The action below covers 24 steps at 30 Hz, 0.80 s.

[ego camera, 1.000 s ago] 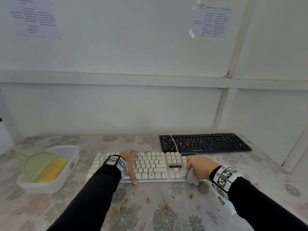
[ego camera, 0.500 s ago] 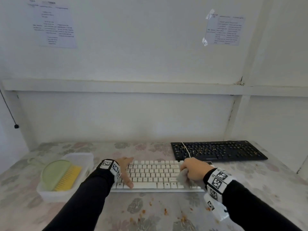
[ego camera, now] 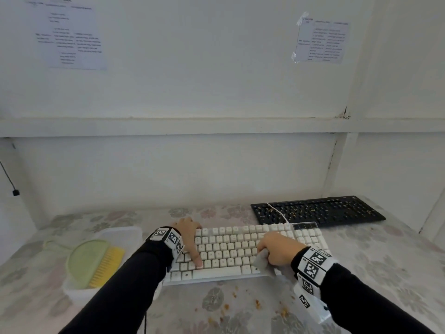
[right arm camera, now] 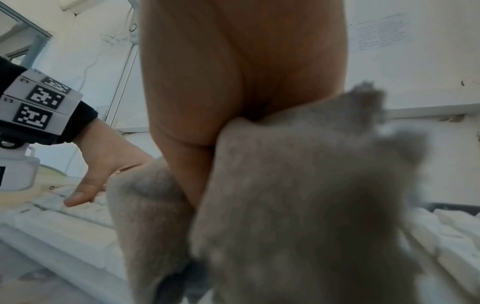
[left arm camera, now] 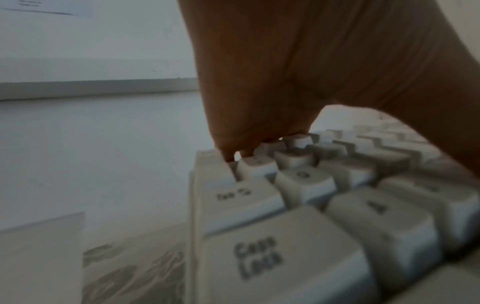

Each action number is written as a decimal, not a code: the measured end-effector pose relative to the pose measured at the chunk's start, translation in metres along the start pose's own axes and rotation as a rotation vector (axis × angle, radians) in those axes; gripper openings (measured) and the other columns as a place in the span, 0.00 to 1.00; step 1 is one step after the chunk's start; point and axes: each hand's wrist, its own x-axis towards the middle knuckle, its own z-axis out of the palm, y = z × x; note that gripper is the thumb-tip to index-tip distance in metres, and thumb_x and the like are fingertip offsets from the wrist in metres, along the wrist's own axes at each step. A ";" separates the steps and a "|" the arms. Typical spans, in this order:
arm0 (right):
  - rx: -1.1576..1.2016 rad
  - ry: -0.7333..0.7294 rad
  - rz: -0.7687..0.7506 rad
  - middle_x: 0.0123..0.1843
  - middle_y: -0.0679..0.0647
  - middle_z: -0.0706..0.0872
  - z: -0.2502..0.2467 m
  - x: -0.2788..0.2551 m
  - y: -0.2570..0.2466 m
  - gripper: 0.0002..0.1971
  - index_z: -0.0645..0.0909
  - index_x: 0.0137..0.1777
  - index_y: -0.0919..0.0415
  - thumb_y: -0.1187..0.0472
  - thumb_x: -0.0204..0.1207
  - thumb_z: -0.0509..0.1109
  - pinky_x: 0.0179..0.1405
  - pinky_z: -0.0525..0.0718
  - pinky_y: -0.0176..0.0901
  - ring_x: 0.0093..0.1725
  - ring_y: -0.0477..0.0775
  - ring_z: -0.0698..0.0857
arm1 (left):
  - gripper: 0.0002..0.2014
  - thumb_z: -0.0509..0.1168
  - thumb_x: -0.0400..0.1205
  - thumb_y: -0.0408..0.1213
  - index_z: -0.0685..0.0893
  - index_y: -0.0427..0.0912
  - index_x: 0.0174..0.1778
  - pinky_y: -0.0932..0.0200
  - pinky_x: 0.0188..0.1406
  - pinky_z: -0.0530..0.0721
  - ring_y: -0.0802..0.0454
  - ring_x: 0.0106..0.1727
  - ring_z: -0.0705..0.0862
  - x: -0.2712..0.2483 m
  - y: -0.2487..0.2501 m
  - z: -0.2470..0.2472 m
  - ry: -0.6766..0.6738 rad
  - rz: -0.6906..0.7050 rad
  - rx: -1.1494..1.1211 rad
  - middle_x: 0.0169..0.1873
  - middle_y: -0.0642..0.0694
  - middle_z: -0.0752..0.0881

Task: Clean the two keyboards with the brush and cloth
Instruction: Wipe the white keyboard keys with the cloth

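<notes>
A white keyboard (ego camera: 240, 249) lies in front of me on the flowered table. My left hand (ego camera: 190, 237) rests flat on its left end, fingers at the top row and thumb on a lower key; the left wrist view shows those fingers (left arm camera: 259, 133) touching the far keys (left arm camera: 285, 257). My right hand (ego camera: 279, 251) grips a bunched grey cloth (ego camera: 263, 262) pressed on the keyboard's lower right keys; the cloth (right arm camera: 298, 195) fills the right wrist view. A black keyboard (ego camera: 317, 209) strewn with crumbs lies behind on the right. The green-backed brush with yellow bristles (ego camera: 96, 263) lies in a tub.
The clear plastic tub (ego camera: 130, 231) stands left of the white keyboard. Brown crumbs (ego camera: 257, 303) are scattered on the table in front of it. A white cable (ego camera: 277, 213) crosses the black keyboard. A wall runs close behind both keyboards.
My right hand has slid the cloth leftward along the white keyboard, from its right end towards the middle. The left hand stays on the left end.
</notes>
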 end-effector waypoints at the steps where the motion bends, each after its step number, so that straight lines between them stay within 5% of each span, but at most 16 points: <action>1: 0.000 0.001 0.009 0.46 0.50 0.81 0.001 -0.001 -0.002 0.14 0.80 0.44 0.52 0.71 0.74 0.59 0.45 0.80 0.41 0.48 0.52 0.81 | 0.52 0.84 0.56 0.55 0.68 0.48 0.74 0.44 0.69 0.76 0.45 0.67 0.76 -0.001 0.001 -0.002 0.003 0.020 -0.031 0.64 0.48 0.74; 5: -0.016 0.005 0.033 0.47 0.51 0.81 0.001 -0.006 -0.011 0.13 0.80 0.45 0.52 0.71 0.74 0.59 0.44 0.80 0.41 0.50 0.55 0.83 | 0.46 0.85 0.60 0.44 0.68 0.46 0.71 0.49 0.69 0.77 0.47 0.65 0.79 -0.008 0.001 -0.009 -0.022 0.087 -0.176 0.66 0.48 0.79; 9: 0.014 0.055 -0.019 0.46 0.50 0.78 0.000 -0.011 -0.025 0.13 0.77 0.39 0.53 0.72 0.73 0.59 0.49 0.83 0.47 0.52 0.56 0.83 | 0.44 0.82 0.65 0.44 0.67 0.50 0.75 0.50 0.71 0.73 0.47 0.69 0.76 -0.016 -0.007 -0.005 0.063 0.175 -0.250 0.70 0.49 0.76; 13: 0.117 0.336 -0.153 0.53 0.50 0.76 0.008 -0.008 -0.053 0.13 0.82 0.54 0.56 0.69 0.76 0.61 0.57 0.81 0.46 0.54 0.52 0.79 | 0.37 0.73 0.76 0.47 0.66 0.47 0.79 0.52 0.76 0.64 0.48 0.77 0.69 -0.023 -0.012 -0.004 0.103 0.254 -0.271 0.77 0.48 0.71; 16: 0.102 0.432 -0.215 0.57 0.51 0.74 0.019 0.000 -0.075 0.15 0.80 0.58 0.54 0.68 0.75 0.63 0.53 0.83 0.47 0.53 0.53 0.78 | 0.29 0.65 0.82 0.49 0.69 0.47 0.78 0.54 0.75 0.64 0.49 0.77 0.70 -0.029 -0.010 -0.008 0.128 0.272 -0.310 0.76 0.48 0.72; 21: -0.003 0.454 -0.172 0.61 0.54 0.71 0.034 0.000 -0.088 0.14 0.77 0.60 0.56 0.65 0.75 0.64 0.52 0.81 0.47 0.58 0.57 0.75 | 0.19 0.49 0.89 0.46 0.77 0.49 0.72 0.66 0.46 0.71 0.50 0.53 0.75 -0.027 -0.010 -0.010 0.146 0.249 -0.340 0.67 0.37 0.81; 24: -0.004 0.470 -0.172 0.62 0.54 0.70 0.040 -0.002 -0.088 0.13 0.76 0.60 0.56 0.66 0.75 0.64 0.54 0.81 0.47 0.61 0.57 0.73 | 0.18 0.53 0.89 0.42 0.78 0.46 0.72 0.59 0.66 0.71 0.52 0.65 0.77 -0.029 -0.012 -0.014 0.156 0.235 -0.359 0.69 0.46 0.80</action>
